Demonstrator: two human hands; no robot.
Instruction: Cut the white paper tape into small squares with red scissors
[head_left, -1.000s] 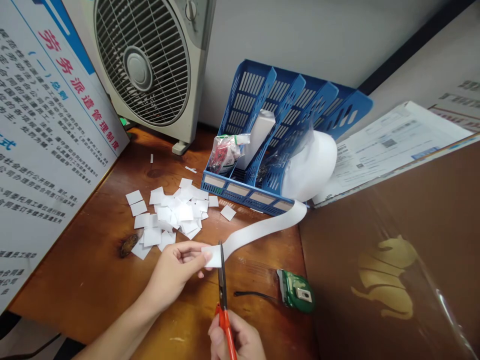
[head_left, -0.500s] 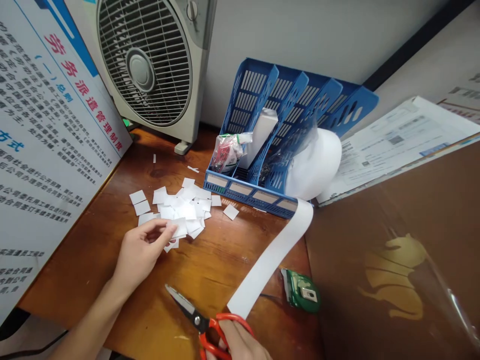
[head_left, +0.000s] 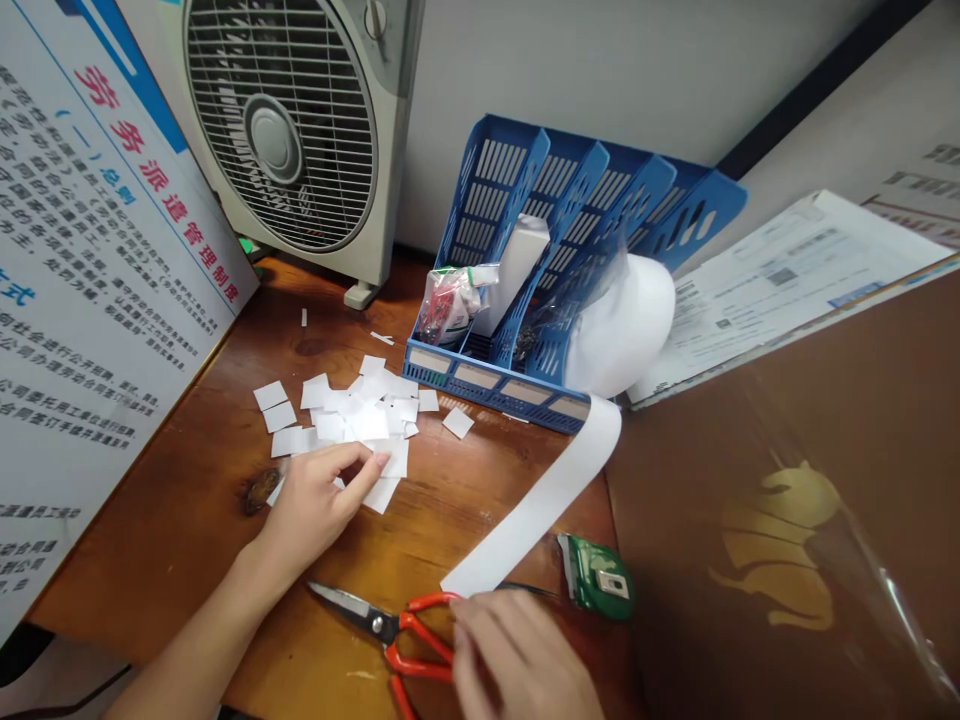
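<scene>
My left hand [head_left: 319, 495] is over the near side of a loose pile of white paper squares [head_left: 367, 420]. Its thumb and forefinger are pinched at the edge of one paper square [head_left: 396, 458]. Scissors [head_left: 379, 622] with orange handles lie on the wood, blades pointing left. Beside the handles, my right hand [head_left: 525, 655] is loosely curled with a gap between thumb and fingers, its fingertips near or touching the upper handle; it no longer grips them. A white paper strip [head_left: 532, 510] runs from the roll [head_left: 634, 320] down to just above the right hand.
A blue file rack [head_left: 495, 385] holds the roll, a bagged item [head_left: 450, 305] and a white box [head_left: 517, 265]. A green tape measure [head_left: 600, 578] lies right of the strip, beside a brown carton [head_left: 750, 430]. A box fan [head_left: 281, 130] stands behind; a printed board [head_left: 112, 260] borders the left.
My left hand has moved right across the pile with its paper square. My right hand has come out of the scissors' handles and shifted right; the scissors have moved slightly left.
</scene>
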